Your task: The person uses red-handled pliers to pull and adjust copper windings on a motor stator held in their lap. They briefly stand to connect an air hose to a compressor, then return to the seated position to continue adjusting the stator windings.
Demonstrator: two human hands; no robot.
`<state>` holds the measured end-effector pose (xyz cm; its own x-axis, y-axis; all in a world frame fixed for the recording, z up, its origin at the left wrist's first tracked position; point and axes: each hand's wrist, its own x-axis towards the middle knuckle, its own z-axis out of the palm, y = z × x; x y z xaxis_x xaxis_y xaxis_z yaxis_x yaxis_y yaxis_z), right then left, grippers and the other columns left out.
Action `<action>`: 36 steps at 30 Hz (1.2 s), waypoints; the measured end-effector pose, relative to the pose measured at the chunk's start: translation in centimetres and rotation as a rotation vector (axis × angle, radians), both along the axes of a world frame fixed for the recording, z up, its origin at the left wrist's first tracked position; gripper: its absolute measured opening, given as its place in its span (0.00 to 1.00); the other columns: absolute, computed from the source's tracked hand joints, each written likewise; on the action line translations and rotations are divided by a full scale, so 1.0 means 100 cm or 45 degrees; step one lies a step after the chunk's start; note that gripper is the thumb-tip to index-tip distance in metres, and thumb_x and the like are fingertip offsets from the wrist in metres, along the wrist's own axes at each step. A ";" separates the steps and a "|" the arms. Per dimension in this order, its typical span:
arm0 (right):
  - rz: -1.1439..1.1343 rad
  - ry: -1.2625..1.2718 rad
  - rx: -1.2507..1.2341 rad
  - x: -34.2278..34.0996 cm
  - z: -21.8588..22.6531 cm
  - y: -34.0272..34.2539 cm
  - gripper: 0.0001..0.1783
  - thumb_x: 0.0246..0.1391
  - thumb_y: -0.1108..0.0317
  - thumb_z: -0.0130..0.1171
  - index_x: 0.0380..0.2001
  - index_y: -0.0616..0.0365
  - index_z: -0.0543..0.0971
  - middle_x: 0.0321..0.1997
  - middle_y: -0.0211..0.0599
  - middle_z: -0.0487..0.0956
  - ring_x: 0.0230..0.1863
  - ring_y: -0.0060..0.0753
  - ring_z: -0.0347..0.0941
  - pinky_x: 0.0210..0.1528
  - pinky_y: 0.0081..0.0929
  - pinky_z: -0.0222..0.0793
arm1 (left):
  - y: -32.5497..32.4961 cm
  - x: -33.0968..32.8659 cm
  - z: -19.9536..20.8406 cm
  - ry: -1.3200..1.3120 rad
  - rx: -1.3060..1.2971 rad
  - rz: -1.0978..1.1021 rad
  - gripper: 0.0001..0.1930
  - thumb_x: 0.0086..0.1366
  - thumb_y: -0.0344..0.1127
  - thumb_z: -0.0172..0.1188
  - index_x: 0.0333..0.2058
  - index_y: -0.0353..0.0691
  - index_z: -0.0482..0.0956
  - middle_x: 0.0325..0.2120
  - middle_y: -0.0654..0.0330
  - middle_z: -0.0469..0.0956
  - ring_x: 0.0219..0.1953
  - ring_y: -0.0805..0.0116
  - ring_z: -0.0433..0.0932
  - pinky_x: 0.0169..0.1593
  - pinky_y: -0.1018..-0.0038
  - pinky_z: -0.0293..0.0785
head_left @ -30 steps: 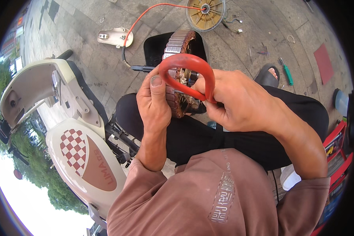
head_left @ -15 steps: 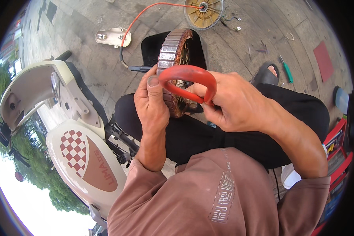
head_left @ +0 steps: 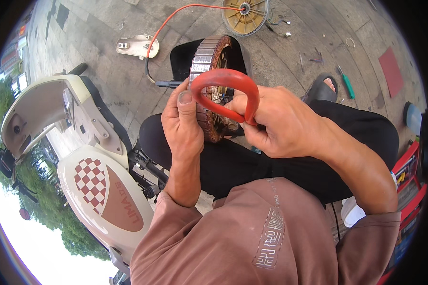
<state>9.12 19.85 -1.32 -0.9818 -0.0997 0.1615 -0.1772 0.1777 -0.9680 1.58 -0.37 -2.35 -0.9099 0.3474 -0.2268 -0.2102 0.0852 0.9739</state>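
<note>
A ring-shaped motor stator (head_left: 202,60), with metal teeth around its rim and copper windings on its side, stands on edge in front of me. My left hand (head_left: 182,124) grips the ring's near left side, thumb on top. My right hand (head_left: 286,124) is closed on scissors with red loop handles (head_left: 227,75). One big red loop stands up between my hands, over the winding side. The blades are hidden behind the loop and my fingers. Thin wires show inside the ring.
Behind the stator is a black box (head_left: 179,59). A red cable (head_left: 180,9) runs to a round brass-coloured motor cover (head_left: 233,20). A cream scooter (head_left: 85,204) stands left. A green screwdriver (head_left: 348,87), red sheet (head_left: 390,71) and red tool rack (head_left: 410,204) are right.
The red loop has tilted up a little and shows more of its opening, with my right hand turning slightly. My left hand and the stator stay nearly in place.
</note>
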 end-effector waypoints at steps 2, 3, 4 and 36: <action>0.043 -0.009 0.017 -0.001 0.000 0.003 0.10 0.46 0.78 0.57 0.36 0.63 0.75 0.30 0.44 0.73 0.32 0.54 0.73 0.31 0.44 0.68 | -0.003 -0.001 0.002 -0.028 -0.028 -0.032 0.25 0.73 0.47 0.55 0.56 0.28 0.73 0.44 0.58 0.80 0.43 0.76 0.77 0.50 0.77 0.73; 0.045 -0.021 0.020 -0.001 0.000 0.004 0.10 0.46 0.78 0.57 0.36 0.63 0.75 0.30 0.45 0.73 0.32 0.54 0.73 0.31 0.43 0.68 | -0.003 -0.001 0.002 -0.033 -0.030 -0.030 0.25 0.73 0.47 0.55 0.56 0.28 0.73 0.44 0.58 0.80 0.43 0.76 0.77 0.50 0.77 0.73; 0.047 -0.032 0.023 -0.001 0.001 0.003 0.10 0.46 0.78 0.57 0.36 0.63 0.75 0.30 0.45 0.73 0.32 0.54 0.73 0.31 0.43 0.68 | -0.003 -0.002 0.003 -0.038 -0.031 -0.027 0.26 0.73 0.47 0.55 0.56 0.28 0.73 0.44 0.58 0.80 0.43 0.76 0.78 0.49 0.77 0.73; 0.241 -0.639 -0.291 -0.002 0.001 0.020 0.16 0.45 0.74 0.55 0.38 0.70 0.78 0.26 0.45 0.76 0.28 0.36 0.74 0.34 0.31 0.70 | -0.008 0.005 -0.009 -0.002 0.041 -0.015 0.29 0.75 0.49 0.50 0.57 0.23 0.68 0.47 0.50 0.79 0.46 0.66 0.80 0.52 0.70 0.76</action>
